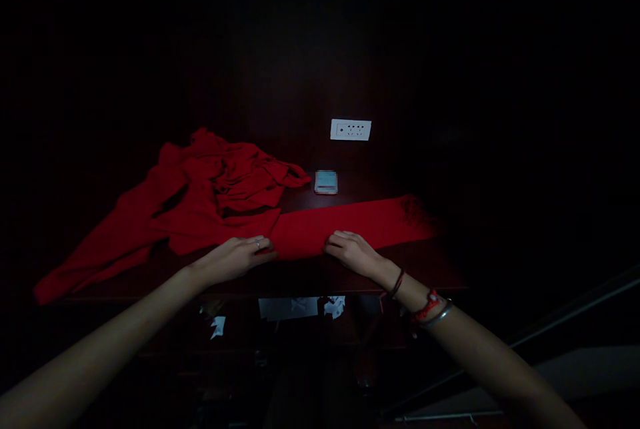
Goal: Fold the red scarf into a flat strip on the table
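A red scarf [360, 221] lies on the dark table. Its right part is a smooth, flat strip ending in a fringe, while its left part spreads into a loose, crumpled heap. My left hand [244, 257], with a ring on one finger, has its fingers closed at the scarf's near edge, where the flat strip meets the wrinkled part. A short way to the right, my right hand [353, 252] grips the same edge with curled fingers. Bracelets circle my right wrist and forearm. The fingertips of both hands are partly hidden.
Behind the scarf, a small pale square object [326, 182] rests on the table. A white socket panel [351, 130] is on the dark wall behind. Under the table's front edge [150, 296], pieces of white paper [334, 307] show. Most surroundings are too dark to make out.
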The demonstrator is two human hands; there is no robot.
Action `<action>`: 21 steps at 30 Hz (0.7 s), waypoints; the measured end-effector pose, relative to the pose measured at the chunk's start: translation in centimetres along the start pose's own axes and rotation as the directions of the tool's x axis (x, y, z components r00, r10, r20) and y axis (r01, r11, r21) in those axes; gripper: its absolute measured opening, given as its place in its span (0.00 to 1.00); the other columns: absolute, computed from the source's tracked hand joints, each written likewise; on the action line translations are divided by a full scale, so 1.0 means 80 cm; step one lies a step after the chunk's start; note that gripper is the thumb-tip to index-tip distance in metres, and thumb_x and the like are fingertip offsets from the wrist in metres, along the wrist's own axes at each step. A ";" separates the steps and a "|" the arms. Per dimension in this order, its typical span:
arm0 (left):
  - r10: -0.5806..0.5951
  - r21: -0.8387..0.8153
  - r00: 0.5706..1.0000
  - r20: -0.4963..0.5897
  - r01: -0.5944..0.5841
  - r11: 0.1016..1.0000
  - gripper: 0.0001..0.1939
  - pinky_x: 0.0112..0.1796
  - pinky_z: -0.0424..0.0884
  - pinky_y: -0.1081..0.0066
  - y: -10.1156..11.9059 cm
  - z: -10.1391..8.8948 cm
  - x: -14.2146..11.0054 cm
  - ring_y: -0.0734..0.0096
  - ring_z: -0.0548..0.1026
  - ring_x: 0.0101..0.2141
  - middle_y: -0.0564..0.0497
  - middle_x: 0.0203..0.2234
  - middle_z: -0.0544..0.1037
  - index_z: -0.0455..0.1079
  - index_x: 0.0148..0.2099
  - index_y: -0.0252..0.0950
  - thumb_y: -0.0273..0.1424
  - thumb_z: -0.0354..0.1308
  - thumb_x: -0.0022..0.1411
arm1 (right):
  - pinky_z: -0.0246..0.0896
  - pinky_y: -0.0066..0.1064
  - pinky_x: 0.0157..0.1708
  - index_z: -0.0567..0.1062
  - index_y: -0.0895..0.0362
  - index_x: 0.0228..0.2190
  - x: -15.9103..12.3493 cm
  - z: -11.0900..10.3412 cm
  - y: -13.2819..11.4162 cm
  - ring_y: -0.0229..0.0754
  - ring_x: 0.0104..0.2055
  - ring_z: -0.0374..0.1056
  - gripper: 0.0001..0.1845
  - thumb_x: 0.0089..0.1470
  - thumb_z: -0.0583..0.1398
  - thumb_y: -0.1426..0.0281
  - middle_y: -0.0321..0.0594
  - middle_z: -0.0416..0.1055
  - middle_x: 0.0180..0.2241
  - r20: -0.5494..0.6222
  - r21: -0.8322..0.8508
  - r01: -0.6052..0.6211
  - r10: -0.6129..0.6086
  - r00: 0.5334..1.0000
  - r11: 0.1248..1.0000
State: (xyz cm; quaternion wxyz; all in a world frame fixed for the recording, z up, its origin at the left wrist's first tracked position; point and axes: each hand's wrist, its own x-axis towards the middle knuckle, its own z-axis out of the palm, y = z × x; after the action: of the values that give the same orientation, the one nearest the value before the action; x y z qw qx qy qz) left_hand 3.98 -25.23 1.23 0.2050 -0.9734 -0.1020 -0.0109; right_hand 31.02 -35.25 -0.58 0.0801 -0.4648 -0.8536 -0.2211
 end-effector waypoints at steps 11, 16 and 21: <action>-0.574 0.063 0.797 -0.188 0.593 0.803 0.16 0.33 0.65 0.70 -0.082 -0.007 -0.032 0.61 0.65 0.41 0.45 0.37 0.67 0.63 0.45 0.35 0.23 0.43 0.54 | 0.53 0.29 0.32 0.70 0.60 0.32 -0.002 -0.029 0.044 0.40 0.34 0.54 0.16 0.57 0.44 0.75 0.44 0.63 0.31 -0.199 -0.007 -0.137 0.133 0.971 0.991; -0.332 0.056 0.938 -0.099 0.339 0.939 0.15 0.43 0.60 0.62 -0.057 0.013 -0.052 0.65 0.67 0.37 0.47 0.34 0.70 0.67 0.39 0.37 0.20 0.43 0.54 | 0.55 0.28 0.33 0.68 0.57 0.38 -0.015 -0.014 0.024 0.38 0.34 0.56 0.13 0.56 0.47 0.74 0.41 0.63 0.31 -0.003 0.087 0.022 -0.021 1.000 0.996; -0.222 -0.004 0.975 -0.020 0.222 0.975 0.14 0.44 0.62 0.64 -0.051 0.034 -0.073 0.66 0.68 0.39 0.47 0.35 0.71 0.68 0.39 0.39 0.23 0.42 0.56 | 0.57 0.31 0.39 0.63 0.60 0.46 -0.023 -0.004 0.014 0.40 0.41 0.55 0.17 0.53 0.49 0.76 0.45 0.62 0.40 -0.050 0.183 -0.087 0.098 0.994 0.979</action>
State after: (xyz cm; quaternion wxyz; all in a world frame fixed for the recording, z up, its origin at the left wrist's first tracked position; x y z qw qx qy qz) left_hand -2.59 -21.65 0.00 0.2026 -0.9559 -0.2079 -0.0436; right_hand 32.95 -36.28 -0.57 0.1573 -0.4880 -0.8449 -0.1525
